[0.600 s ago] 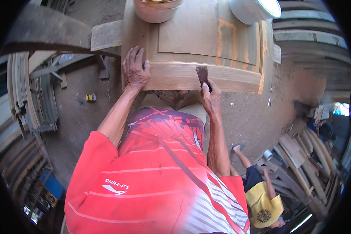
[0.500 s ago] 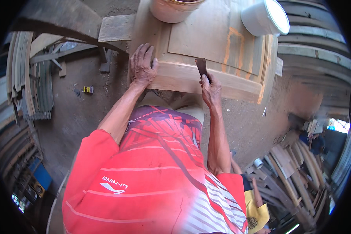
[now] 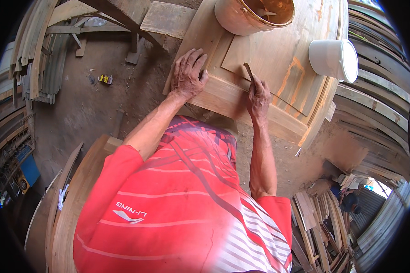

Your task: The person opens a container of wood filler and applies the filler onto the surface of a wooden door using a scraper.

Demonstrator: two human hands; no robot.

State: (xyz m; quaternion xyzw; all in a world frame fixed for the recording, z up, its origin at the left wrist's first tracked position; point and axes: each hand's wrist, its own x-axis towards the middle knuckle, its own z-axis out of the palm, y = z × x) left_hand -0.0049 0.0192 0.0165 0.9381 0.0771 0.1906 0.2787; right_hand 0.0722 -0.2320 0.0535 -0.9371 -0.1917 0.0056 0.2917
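Observation:
A wooden panel door [image 3: 259,52] lies flat before me, with orange filler streaks [image 3: 287,78] on its right part. Over its near left corner rests my left hand [image 3: 187,76], fingers spread and holding nothing. My right hand [image 3: 259,101] is closed around a dark putty knife [image 3: 247,69] at the door's near rail. The blade shows almost edge-on, pointing away from me; most of its handle is hidden in the fingers. Further back on the door stands a stained bucket [image 3: 234,19] with something stick-like inside. A white tub [image 3: 324,58] lies tipped at the right.
A short plank [image 3: 168,20] juts out left of the door. Stacked boards [image 3: 32,54] stand at the far left, and more timber [image 3: 378,104] lies at the right. A small yellow packet [image 3: 105,79] is on the ground. Another person [image 3: 350,202] is near the lower-right wood pile.
The whole view has shifted, so the door and containers sit lower and further right. My right hand has turned the putty knife from its broad face to nearly edge-on. My left hand stays on the corner.

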